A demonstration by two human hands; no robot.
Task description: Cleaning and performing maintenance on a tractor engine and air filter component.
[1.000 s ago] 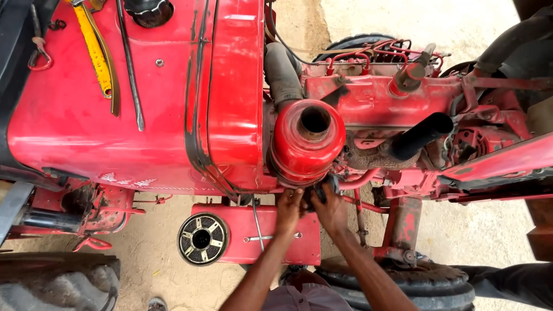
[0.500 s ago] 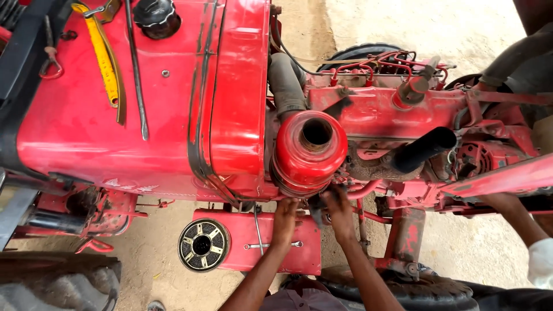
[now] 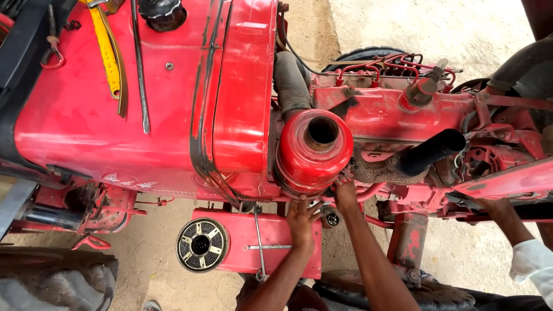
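I look down on a red tractor with its engine exposed. A red cylindrical canister (image 3: 314,152) with an open round top stands beside the hood (image 3: 138,109). My left hand (image 3: 302,220) rests with fingers spread against the underside of the canister. My right hand (image 3: 345,193) reaches up to the canister's lower right edge, among pipes and fittings; its fingers are partly hidden. A small round fitting (image 3: 332,219) sits between my two hands.
Another person's hand (image 3: 495,208) with a white sleeve (image 3: 533,265) holds the frame at the right. A yellow tool (image 3: 108,52) and a metal rod (image 3: 140,75) lie on the hood. A black pipe (image 3: 429,152), a round grille (image 3: 201,245) and a tyre (image 3: 57,282) are nearby.
My hands have drawn apart under the canister, the right one moving up to its right edge. Another person's hand has come in at the right.
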